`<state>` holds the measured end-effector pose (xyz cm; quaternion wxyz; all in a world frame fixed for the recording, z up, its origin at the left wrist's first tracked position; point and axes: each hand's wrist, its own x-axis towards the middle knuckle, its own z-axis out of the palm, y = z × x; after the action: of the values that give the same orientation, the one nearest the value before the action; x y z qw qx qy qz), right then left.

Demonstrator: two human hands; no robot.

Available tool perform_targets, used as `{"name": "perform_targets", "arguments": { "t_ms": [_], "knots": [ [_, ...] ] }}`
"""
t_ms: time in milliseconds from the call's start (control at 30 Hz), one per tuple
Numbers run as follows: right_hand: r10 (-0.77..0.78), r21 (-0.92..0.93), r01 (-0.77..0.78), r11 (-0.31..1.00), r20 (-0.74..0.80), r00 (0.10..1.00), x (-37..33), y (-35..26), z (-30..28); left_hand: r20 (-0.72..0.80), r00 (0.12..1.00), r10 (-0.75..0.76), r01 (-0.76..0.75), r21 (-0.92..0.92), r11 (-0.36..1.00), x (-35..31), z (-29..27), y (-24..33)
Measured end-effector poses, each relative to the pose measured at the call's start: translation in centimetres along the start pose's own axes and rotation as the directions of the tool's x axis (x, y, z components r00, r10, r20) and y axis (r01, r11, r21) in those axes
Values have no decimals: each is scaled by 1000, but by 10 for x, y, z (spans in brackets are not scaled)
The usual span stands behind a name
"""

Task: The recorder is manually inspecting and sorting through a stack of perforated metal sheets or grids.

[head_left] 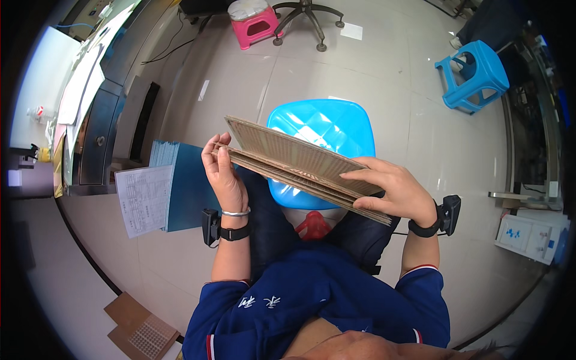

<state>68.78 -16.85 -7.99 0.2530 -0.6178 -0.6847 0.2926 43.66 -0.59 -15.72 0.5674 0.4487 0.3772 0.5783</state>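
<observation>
Gripping a stack of flat brown corrugated cardboard sheets [300, 165] above the lap, both hands close on its ends: the left hand [225, 174] pinches the near-left corner, thumb along the edge, while the right hand [393, 189] presses fingers on top with the top sheet fanned upward. Beyond sits a glossy blue plastic stool [324, 129] with a faceted seat. Farther off on the shiny tiled floor [384, 78] stand a smaller blue step stool [474, 75] and a pink plastic stool [255, 27].

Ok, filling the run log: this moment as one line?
left hand: grips cardboard sheets | right hand: holds their right edge | sheets: fanned apart | below: blue stool
</observation>
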Motion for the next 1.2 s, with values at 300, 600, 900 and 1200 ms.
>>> {"name": "perform_targets", "arguments": {
  "t_ms": [300,600,900,1200],
  "knots": [
    [16,9,-16,1000,-3,1000,0,-1,1,6,1000,-5,5,-41,999,0,0,0],
    [21,20,-21,1000,-5,1000,0,0,2,15,1000,-11,12,-73,997,-3,-1,1],
    [11,5,-11,1000,-3,1000,0,-1,2,22,1000,-10,12,-73,997,-3,-1,1],
    [0,-21,0,1000,-1,1000,-1,-2,2,27,1000,15,-15,-8,1000,-1,-1,-1]
  ]
}}
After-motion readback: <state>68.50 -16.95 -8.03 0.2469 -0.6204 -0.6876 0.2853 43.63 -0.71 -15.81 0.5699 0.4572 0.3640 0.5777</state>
